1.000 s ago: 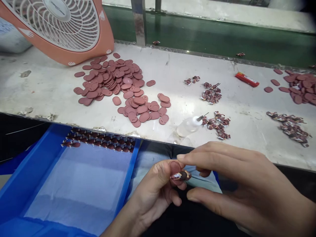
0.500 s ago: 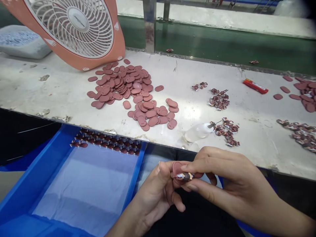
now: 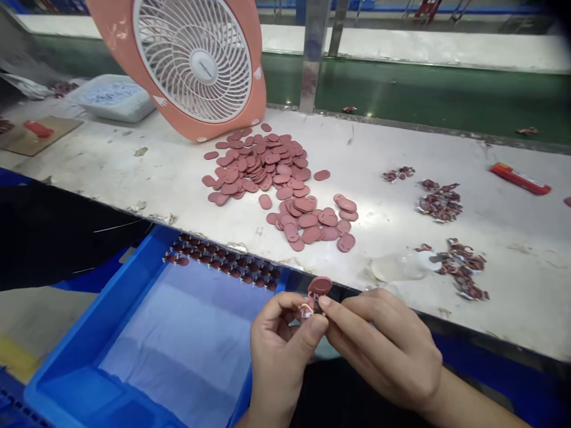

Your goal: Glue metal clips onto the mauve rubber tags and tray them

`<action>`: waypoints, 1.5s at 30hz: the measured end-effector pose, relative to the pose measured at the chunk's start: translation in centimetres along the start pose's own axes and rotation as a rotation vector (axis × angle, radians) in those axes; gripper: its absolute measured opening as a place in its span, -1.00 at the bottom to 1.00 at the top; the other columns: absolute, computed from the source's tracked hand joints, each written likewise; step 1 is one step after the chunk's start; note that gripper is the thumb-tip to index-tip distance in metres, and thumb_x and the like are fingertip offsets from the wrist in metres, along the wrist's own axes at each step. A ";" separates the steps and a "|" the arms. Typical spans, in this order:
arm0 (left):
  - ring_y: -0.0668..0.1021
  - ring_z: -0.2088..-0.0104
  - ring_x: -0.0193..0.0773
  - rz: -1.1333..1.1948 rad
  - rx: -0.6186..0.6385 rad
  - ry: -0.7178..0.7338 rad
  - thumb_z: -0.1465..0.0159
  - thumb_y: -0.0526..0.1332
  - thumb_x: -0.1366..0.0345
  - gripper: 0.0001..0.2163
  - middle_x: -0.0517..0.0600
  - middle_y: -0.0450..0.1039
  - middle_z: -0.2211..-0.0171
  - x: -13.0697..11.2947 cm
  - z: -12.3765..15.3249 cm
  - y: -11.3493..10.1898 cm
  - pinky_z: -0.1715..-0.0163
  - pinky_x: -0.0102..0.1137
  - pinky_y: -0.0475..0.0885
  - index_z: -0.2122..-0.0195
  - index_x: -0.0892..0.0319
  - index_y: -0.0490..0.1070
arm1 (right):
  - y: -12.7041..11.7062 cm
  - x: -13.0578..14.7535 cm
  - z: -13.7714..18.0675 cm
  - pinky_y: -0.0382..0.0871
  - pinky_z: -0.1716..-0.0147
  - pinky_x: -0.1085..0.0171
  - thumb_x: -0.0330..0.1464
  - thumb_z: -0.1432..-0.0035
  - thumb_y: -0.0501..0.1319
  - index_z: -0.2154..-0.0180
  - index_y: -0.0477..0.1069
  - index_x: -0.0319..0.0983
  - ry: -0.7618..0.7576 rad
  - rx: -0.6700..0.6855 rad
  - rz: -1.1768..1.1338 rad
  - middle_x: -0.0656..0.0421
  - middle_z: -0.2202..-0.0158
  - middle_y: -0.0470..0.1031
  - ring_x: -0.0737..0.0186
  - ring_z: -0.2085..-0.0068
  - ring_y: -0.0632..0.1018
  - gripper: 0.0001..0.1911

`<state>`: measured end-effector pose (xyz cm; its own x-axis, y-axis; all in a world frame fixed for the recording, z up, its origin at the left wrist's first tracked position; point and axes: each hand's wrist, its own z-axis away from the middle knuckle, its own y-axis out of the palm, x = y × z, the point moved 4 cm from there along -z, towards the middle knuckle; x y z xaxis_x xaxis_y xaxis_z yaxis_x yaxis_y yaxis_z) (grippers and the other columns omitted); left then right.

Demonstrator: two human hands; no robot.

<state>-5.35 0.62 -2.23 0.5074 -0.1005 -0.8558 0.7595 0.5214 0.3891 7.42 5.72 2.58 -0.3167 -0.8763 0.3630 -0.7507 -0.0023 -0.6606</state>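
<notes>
My left hand (image 3: 281, 342) and my right hand (image 3: 383, 345) meet just below the bench edge, both pinched on one small reddish-brown oval piece (image 3: 319, 287) with a tiny dark-and-white part at its base. A heap of the same oval pieces (image 3: 272, 172) lies on the white bench (image 3: 134, 160) ahead. Small piles of dark little parts (image 3: 439, 201) (image 3: 461, 267) lie to the right. A blue tray (image 3: 111, 315) at my left holds a row of joined pieces (image 3: 223, 261) along its far wall.
An orange fan (image 3: 196, 59) stands at the back of the bench. A clear squeeze bottle (image 3: 397, 267) lies near the front edge. A red lighter (image 3: 520, 178) lies far right, and a white tray (image 3: 111, 98) sits at the far left. A green conveyor belt (image 3: 423, 89) runs behind.
The view has swung left and up. Both hands have closed tighter on the oval piece, which now stands upright above the fingertips instead of lying against the left fingers.
</notes>
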 end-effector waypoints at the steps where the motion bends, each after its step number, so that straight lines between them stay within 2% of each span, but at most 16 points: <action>1: 0.32 0.62 -0.51 -0.002 -0.028 -0.004 -0.04 0.50 0.17 -0.78 -0.17 0.36 0.52 -0.1 -0.2 -0.3 0.68 -0.62 0.31 0.44 0.13 0.54 | 0.5 0.0 -0.2 0.36 0.44 0.25 -0.61 -0.25 0.23 -0.01 0.43 -0.42 -0.008 -0.002 -0.011 0.05 0.34 0.52 0.23 0.37 0.44 -0.71; 5: 0.31 0.64 -0.51 0.019 -0.128 -0.047 -0.10 0.46 0.13 -0.76 -0.18 0.33 0.56 -0.4 -0.7 -1.8 0.69 -0.61 0.30 0.44 0.16 0.50 | 2.1 0.6 -0.9 0.36 0.46 0.24 -0.59 -0.21 0.28 0.01 0.44 -0.42 -0.045 0.023 -0.045 0.05 0.34 0.53 0.23 0.41 0.44 -0.71; 8: 0.32 0.64 -0.49 0.017 -0.191 -0.069 -0.08 0.46 0.12 -0.73 -0.16 0.36 0.55 -0.8 -0.9 -3.0 0.70 -0.60 0.30 0.43 0.17 0.48 | 2.1 1.0 -1.2 0.39 0.44 0.28 -0.56 -0.22 0.28 0.03 0.44 -0.40 -0.041 0.024 -0.114 0.11 0.37 0.51 0.27 0.40 0.45 -0.73; 11: 0.37 0.63 -0.47 -0.003 -0.225 -0.059 -0.06 0.48 0.11 -0.72 -0.12 0.44 0.51 -1.3 -0.9 -3.9 0.72 -0.59 0.31 0.44 0.18 0.48 | 2.1 0.3 -1.5 0.48 0.25 0.36 -0.50 -0.28 0.22 -0.05 0.41 -0.34 0.156 0.014 -0.216 0.08 0.21 0.51 0.31 0.27 0.52 -0.70; 14: 0.44 0.61 -0.43 -0.004 -0.206 -0.077 -0.04 0.49 0.14 -0.74 -0.09 0.48 0.51 -1.6 -0.8 -4.0 0.71 -0.59 0.33 0.46 0.19 0.50 | 3.2 -0.5 -1.7 0.49 0.07 0.37 -0.41 -0.38 0.12 -0.21 0.31 -0.25 0.379 0.128 -0.377 0.03 -0.04 0.48 0.29 0.07 0.56 -0.61; 17: 0.53 0.58 -0.37 0.014 -0.179 -0.117 -0.02 0.50 0.17 -0.75 -0.08 0.50 0.55 -1.7 -0.9 -3.7 0.71 -0.59 0.34 0.48 0.19 0.51 | 4.3 -0.7 -2.0 0.48 -0.04 0.30 -0.38 -0.43 0.05 -0.24 0.30 -0.11 0.512 0.227 -0.586 0.10 -0.11 0.49 0.24 -0.07 0.54 -0.61; 21: 0.55 0.59 -0.36 0.041 -0.167 -0.169 0.00 0.52 0.19 -0.76 -0.08 0.51 0.60 -1.5 -1.1 -3.4 0.70 -0.60 0.35 0.47 0.19 0.54 | 4.7 -0.5 -2.2 0.53 0.02 0.27 -0.38 -0.41 0.09 -0.15 0.43 -0.12 0.574 0.224 -0.673 0.10 -0.04 0.56 0.20 -0.03 0.58 -0.66; 26: 0.57 0.58 -0.36 0.061 -0.185 -0.160 0.02 0.54 0.22 -0.78 -0.08 0.55 0.59 -1.3 -1.0 -3.3 0.71 -0.61 0.36 0.50 0.18 0.56 | 4.7 -0.3 -1.7 0.58 0.13 0.28 -0.40 -0.39 0.13 -0.12 0.47 -0.13 0.613 0.164 -0.695 0.12 0.02 0.61 0.18 0.06 0.64 -0.67; 32: 0.60 0.56 -0.35 0.042 -0.175 -0.132 0.01 0.54 0.24 -0.81 -0.10 0.55 0.61 -1.4 -0.7 -3.0 0.70 -0.61 0.37 0.52 0.16 0.58 | 4.6 0.0 -1.4 0.59 0.27 0.31 -0.43 -0.39 0.10 -0.11 0.47 -0.14 0.608 0.107 -0.745 0.20 0.29 0.63 0.28 0.32 0.64 -0.67; 45: 0.59 0.57 -0.34 0.019 -0.173 -0.111 0.01 0.53 0.24 -0.82 -0.07 0.57 0.59 -1.7 -0.4 -2.4 0.68 -0.59 0.39 0.51 0.17 0.58 | 3.8 0.3 -1.1 0.58 0.27 0.33 -0.48 -0.36 0.11 -0.13 0.46 -0.10 0.583 0.056 -0.738 0.21 0.27 0.63 0.29 0.31 0.64 -0.62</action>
<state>-8.24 -0.15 -1.80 0.5699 -0.1771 -0.8024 0.6729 0.6610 0.3321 3.85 6.02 0.89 -0.0240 -0.2651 0.9639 -0.8532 -0.4971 -0.1579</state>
